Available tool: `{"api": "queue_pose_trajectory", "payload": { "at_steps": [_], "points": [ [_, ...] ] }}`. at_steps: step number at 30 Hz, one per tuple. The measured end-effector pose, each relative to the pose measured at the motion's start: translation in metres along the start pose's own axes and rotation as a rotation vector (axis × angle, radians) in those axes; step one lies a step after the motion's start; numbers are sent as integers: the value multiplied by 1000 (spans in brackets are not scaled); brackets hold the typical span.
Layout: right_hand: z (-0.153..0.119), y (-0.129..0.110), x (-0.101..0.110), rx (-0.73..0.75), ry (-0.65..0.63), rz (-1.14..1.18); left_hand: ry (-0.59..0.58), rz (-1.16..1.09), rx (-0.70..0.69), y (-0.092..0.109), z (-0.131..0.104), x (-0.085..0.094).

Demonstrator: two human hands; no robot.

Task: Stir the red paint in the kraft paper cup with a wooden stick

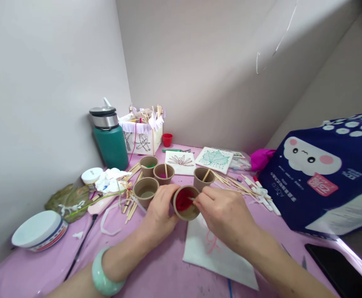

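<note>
My left hand (162, 209) is wrapped round a brown cup (186, 214), which is tilted towards me and has red paint (184, 200) inside. Fingers of my right hand (220, 209) pinch a thin stick (191, 198) whose end dips into the red paint. Below the cup lies a white cloth (221, 258) with a pink drawing, partly hidden by my right hand. Several other brown cups stand just behind: one with green paint (150, 165), one with magenta paint (163, 176) and a stick, one (146, 191) without a stick, and one (203, 179) holding a stick.
On the left are a green bottle (110, 142), a white bowl (38, 229) and a leaf (69, 200). A box of sticks (142, 138) and two drawn squares (180, 162) are behind. Markers (266, 200), a blue bag (317, 178) and a black phone (339, 269) lie right.
</note>
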State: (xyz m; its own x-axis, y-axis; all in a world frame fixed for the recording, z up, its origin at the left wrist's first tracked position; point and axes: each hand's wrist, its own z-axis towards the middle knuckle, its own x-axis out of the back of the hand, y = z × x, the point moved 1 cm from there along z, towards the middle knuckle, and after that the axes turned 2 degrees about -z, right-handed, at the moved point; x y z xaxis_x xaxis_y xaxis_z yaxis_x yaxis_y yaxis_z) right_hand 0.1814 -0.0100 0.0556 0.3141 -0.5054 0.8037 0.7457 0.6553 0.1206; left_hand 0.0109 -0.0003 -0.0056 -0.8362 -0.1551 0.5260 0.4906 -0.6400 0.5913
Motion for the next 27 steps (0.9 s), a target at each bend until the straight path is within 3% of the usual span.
{"api": "queue_pose_trajectory", "payload": {
  "at_steps": [2,6,11,16,19,24,27],
  "points": [
    [-1,-3,-1,10,-38,86,0,-2,0,0,0,0],
    [-1,-5,-2,-65,17,96,-14,3,1,0,0,0],
    [-1,-2,-4,-133,-74,216,-4,0,-6,-5,-2,-3],
    [-2,0,-7,-73,-97,92,-6,8,-14,-9,-5,-5],
    [-3,0,-7,-72,-49,5,-27,18,-13,-10,-5,-5],
    [-2,-5,-6,-97,-76,198,-37,38,-21,-10,-4,-6],
    [0,-1,-5,-130,-122,160,-62,36,-19,-8,-3,-6]
  ]
}}
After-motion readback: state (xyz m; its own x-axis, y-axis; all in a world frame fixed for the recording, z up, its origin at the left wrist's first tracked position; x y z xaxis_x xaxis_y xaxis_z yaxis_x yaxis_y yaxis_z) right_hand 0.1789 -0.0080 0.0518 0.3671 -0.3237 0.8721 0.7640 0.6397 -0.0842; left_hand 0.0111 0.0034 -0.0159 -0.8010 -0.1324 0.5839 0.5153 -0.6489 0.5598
